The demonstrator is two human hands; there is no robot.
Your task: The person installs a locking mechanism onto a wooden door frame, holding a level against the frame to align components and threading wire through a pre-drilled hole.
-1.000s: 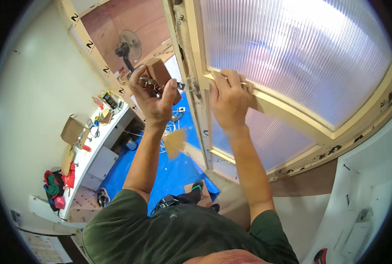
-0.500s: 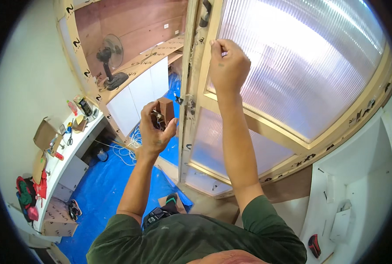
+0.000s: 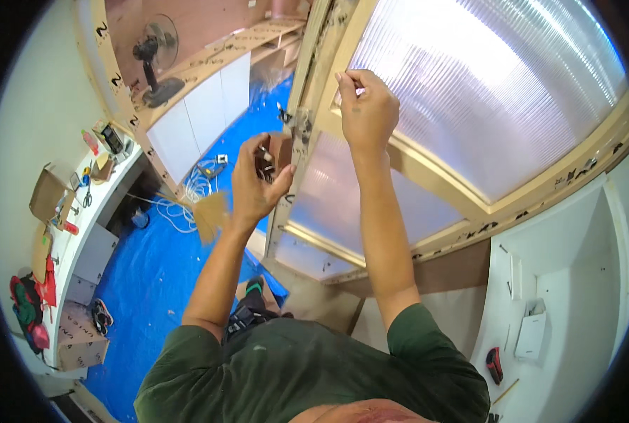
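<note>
My left hand is closed around a small brown box of screws, held up close to the edge of a wooden door frame. A metal hinge or latch fitting sits on that frame just right of the box. My right hand is raised higher, its fingers pinched on something small, probably a screw, against the frame beside a ribbed translucent panel. What the pinched fingers hold is mostly hidden.
A blue tarp covers the floor, with white cable coiled on it. A standing fan is at the back. A white counter at left carries cardboard boxes and tools. A white shelf unit stands at right.
My head has turned, so the frame now sits more upright in view. My right hand rose from the crossbar to the upper frame edge. My left hand kept the box and drew closer to the hinge.
</note>
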